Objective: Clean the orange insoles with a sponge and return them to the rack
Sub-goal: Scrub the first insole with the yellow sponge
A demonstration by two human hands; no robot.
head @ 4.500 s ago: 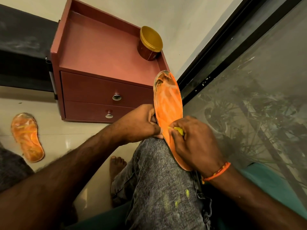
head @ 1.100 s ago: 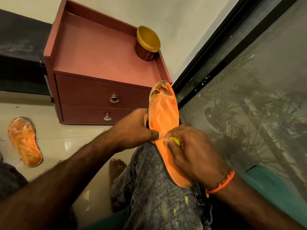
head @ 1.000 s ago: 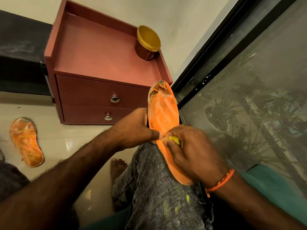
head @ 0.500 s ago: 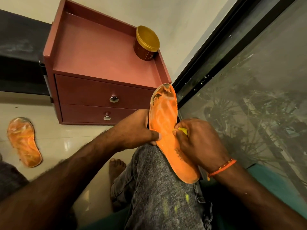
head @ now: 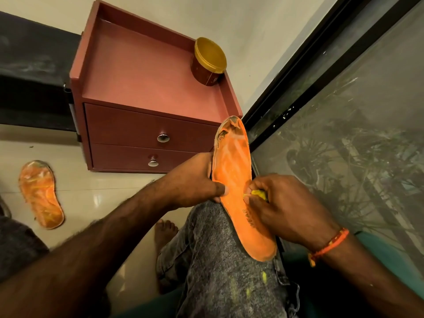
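- Far off to the left of my left hand [head: 195, 180], a second orange insole [head: 40, 193] lies flat on the pale floor [head: 96, 203], well apart from me.
- Above my hands stands a red drawer unit [head: 142, 125]; a lidded gold-topped tub [head: 207, 61] sits in its rimmed top, at the far right corner.
- My left hand grips the insole [head: 238, 193] by its left edge, thumb on the face.
- This insole rests along my grey-jeaned knee [head: 218, 260].
- My right hand [head: 286, 207] pinches a yellow sponge [head: 258, 193] against the insole's right edge.
- Just right of that hand runs a dark-framed window [head: 344, 134].
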